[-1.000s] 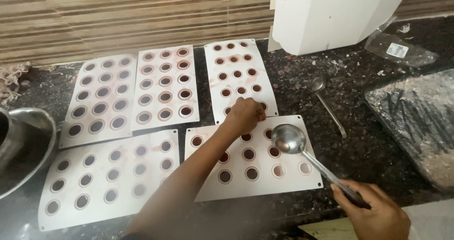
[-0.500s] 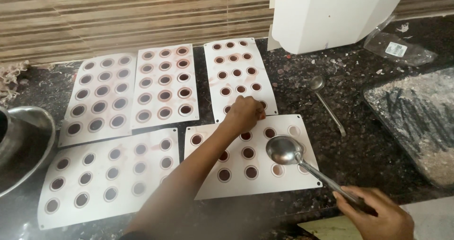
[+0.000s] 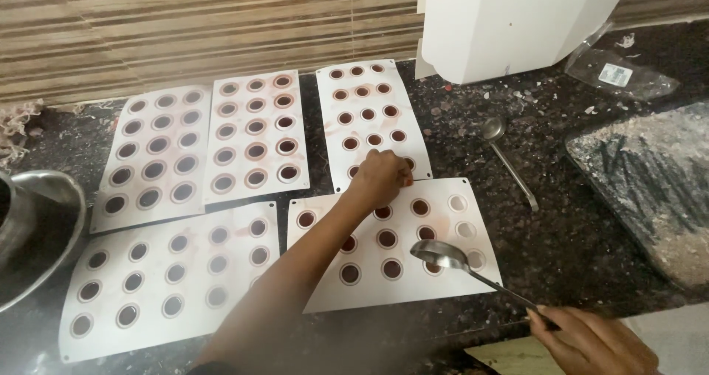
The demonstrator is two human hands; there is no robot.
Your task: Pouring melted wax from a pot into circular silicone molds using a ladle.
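Head cam: my right hand (image 3: 591, 339) grips a steel spoon (image 3: 442, 256) over the near white mould (image 3: 391, 238), dark-filled cups. Left hand (image 3: 380, 177), fingers curled, presses its far edge. White box (image 3: 517, 21) and clear packet (image 3: 620, 72) sit behind on the worktop (image 3: 576, 235).

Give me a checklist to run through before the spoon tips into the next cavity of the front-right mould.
1. Right hand grips the spoon by its handle end: ok.
2. Spoon bowl over the front-right mould: ok, near its right edge.
3. Spoon loaded: cannot tell.
4. Left hand steadying the mould's far edge: ok.
5. Unfilled cavities remaining in the right column: ok.
6. Mould lying flat on the counter: ok.
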